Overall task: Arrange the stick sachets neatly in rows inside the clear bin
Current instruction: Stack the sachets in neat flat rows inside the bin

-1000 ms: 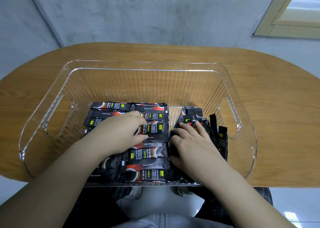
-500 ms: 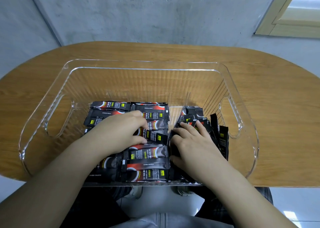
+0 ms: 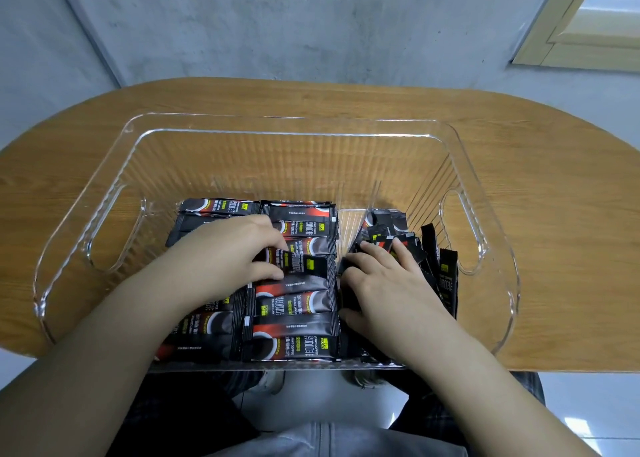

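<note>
Working left to right across the clear ribbed plastic bin point(image 3: 114, 165) on the oval wooden table point(image 3: 554, 186): two rows of black-and-red stick sachets point(image 3: 294, 345) lie flat on the bin floor, long axes running left-right, stacked front to back.

Your left hand point(image 3: 228, 252) sits over the seam between those rows. Thumb and forefinger pinch one loose black sachet with a yellow tag point(image 3: 304, 265), which is slightly skewed from its neighbours; its free end points right, away from your palm.

A narrow strip of bare bin floor separates the flat rows from the right-hand cluster.

Your right hand point(image 3: 381, 283) rests on the jumbled black sachets at the right end point(image 3: 426, 259), fingers spread and fairly straight, pressing rather than gripping. These stand on edge or lean, long axes roughly front-back or upright, crosswise to the finished rows.

Judgement: the pinched sachet needs a small turn to square it into the second row. The jumble lies under and right of your right hand, so that hand is nearer; each piece wants a quarter turn before it is laid flat.
</note>
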### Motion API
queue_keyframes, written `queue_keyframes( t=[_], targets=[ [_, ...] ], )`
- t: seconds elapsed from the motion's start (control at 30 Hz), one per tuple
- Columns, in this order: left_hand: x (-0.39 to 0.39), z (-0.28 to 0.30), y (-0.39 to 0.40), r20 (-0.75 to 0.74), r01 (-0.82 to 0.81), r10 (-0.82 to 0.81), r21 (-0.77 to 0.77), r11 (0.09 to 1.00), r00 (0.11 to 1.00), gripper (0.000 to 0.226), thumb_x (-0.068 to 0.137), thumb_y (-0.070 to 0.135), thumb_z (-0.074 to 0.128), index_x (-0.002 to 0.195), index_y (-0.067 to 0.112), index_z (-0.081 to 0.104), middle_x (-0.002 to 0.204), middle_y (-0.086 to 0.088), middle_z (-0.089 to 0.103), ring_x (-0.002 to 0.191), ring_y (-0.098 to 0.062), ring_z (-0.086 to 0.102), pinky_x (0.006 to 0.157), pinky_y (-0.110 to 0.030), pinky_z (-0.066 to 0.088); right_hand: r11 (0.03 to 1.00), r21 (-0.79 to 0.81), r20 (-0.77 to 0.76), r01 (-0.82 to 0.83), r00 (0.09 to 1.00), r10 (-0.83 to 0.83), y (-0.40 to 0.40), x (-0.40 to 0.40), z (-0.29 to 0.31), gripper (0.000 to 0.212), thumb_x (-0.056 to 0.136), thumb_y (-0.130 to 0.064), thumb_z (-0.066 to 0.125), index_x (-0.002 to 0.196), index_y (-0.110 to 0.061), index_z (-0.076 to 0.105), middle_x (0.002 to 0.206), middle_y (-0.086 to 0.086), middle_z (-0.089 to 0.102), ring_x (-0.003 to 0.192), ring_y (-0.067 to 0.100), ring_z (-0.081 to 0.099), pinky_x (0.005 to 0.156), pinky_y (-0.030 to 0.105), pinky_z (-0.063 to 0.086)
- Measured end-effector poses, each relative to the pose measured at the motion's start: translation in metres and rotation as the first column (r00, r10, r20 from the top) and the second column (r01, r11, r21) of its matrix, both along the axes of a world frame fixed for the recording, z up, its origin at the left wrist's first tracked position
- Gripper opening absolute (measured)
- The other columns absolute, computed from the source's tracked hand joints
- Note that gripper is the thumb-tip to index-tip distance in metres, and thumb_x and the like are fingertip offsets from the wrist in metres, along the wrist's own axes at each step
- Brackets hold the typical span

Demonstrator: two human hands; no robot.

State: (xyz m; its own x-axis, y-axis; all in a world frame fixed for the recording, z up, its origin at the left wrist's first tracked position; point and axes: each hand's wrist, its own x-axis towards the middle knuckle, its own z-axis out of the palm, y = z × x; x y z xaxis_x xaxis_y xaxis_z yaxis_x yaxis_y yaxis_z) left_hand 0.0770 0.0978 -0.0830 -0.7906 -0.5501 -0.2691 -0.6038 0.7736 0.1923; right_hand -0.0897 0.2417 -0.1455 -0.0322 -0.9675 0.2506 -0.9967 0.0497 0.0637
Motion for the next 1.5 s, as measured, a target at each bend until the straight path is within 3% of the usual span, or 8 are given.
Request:
queue_keyframes(
  t=[0.13,0.23,0.4,0.57,0.83,1.2,1.33,1.5],
  targets=[
    [0.004,0.006,0.008,0.021,0.009,-0.01,0.04,0.999,1.0,0.051,0.081,0.055,0.058,0.127,0.035,0.047,0.122,0.017,0.053,0.112,-0.007,0.048,0.091,-0.027,0.041,0.999,-0.043,-0.009,-0.014,1.0,0.014,0.0,-0.001,-0.001,0.047,0.045,-0.046,0.085,0.079,-0.018,0.072,0.096,0.002,0.072,0.103,0.027,0.066,0.095,0.052,0.041],
    [0.009,0.003,0.021,0.095,0.061,-0.07,0.091,0.994,0.993,0.045,0.079,0.061,0.058,0.116,0.041,0.044,0.109,0.02,0.052,0.099,-0.003,0.048,0.081,-0.025,0.04,0.998,-0.053,-0.014,-0.017,1.0,0.017,0.0,-0.001,-0.001,0.048,0.043,-0.047,0.086,0.08,-0.017,0.073,0.096,0.001,0.072,0.103,0.027,0.066,0.095,0.052,0.041],
    [0.017,-0.001,0.034,0.202,0.071,-0.078,0.04,0.997,0.976,0.048,0.072,0.069,0.059,0.108,0.041,0.045,0.108,0.019,0.055,0.1,-0.005,0.053,0.08,-0.027,0.045,0.999,-0.043,-0.013,-0.018,1.0,0.018,-0.001,-0.001,-0.002,0.046,0.044,-0.046,0.086,0.078,-0.018,0.072,0.095,0.001,0.072,0.103,0.027,0.066,0.094,0.053,0.042],
    [0.017,0.0,0.036,0.178,0.123,-0.132,0.061,0.991,0.975,0.042,0.072,0.07,0.058,0.1,0.04,0.055,0.099,0.02,0.045,0.092,0.002,0.05,0.077,-0.026,0.044,0.999,-0.03,-0.017,-0.021,1.0,0.02,0.0,-0.001,-0.001,0.044,0.049,-0.045,0.084,0.081,-0.018,0.072,0.098,0.001,0.071,0.106,0.027,0.065,0.096,0.053,0.04],
    [0.014,-0.003,0.038,0.12,0.157,-0.176,0.151,0.976,0.977,0.024,0.078,0.057,0.062,0.084,0.043,0.044,0.085,0.019,0.055,0.085,0.002,0.051,0.073,-0.026,0.045,1.0,-0.013,-0.001,-0.013,1.0,0.013,-0.001,-0.001,0.0,0.044,0.046,-0.044,0.085,0.079,-0.018,0.072,0.096,0.001,0.071,0.103,0.027,0.066,0.095,0.054,0.041],
    [0.021,-0.006,0.034,0.035,0.103,-0.106,0.077,0.992,0.994,0.023,0.084,0.056,0.055,0.098,0.038,0.053,0.09,0.019,0.052,0.087,0.002,0.051,0.075,-0.023,0.044,0.999,0.047,0.019,-0.01,1.0,0.009,0.0,0.0,0.004,0.031,0.057,-0.039,0.074,0.08,-0.018,0.071,0.098,0.001,0.071,0.105,0.027,0.065,0.096,0.056,0.04],
    [0.022,-0.005,0.037,0.021,0.137,-0.14,0.108,0.985,0.99,0.03,0.077,0.061,0.06,0.097,0.04,0.054,0.097,0.022,0.049,0.091,0.004,0.05,0.08,-0.023,0.045,0.998,0.057,0.047,-0.002,0.999,-0.001,-0.001,0.001,0.006,0.031,0.06,-0.04,0.061,0.079,-0.018,0.071,0.097,0.0,0.071,0.104,0.027,0.066,0.096,0.056,0.04],
    [0.019,-0.005,0.04,0.024,0.166,-0.171,0.148,0.975,0.985,0.027,0.077,0.057,0.063,0.096,0.039,0.055,0.094,0.022,0.051,0.087,0.007,0.049,0.074,-0.017,0.041,0.994,0.106,0.032,0.003,0.999,-0.006,-0.001,0.0,0.007,0.032,0.055,-0.039,0.076,0.079,-0.018,0.071,0.097,0.0,0.072,0.104,0.026,0.066,0.095,0.055,0.041]
  ],
)
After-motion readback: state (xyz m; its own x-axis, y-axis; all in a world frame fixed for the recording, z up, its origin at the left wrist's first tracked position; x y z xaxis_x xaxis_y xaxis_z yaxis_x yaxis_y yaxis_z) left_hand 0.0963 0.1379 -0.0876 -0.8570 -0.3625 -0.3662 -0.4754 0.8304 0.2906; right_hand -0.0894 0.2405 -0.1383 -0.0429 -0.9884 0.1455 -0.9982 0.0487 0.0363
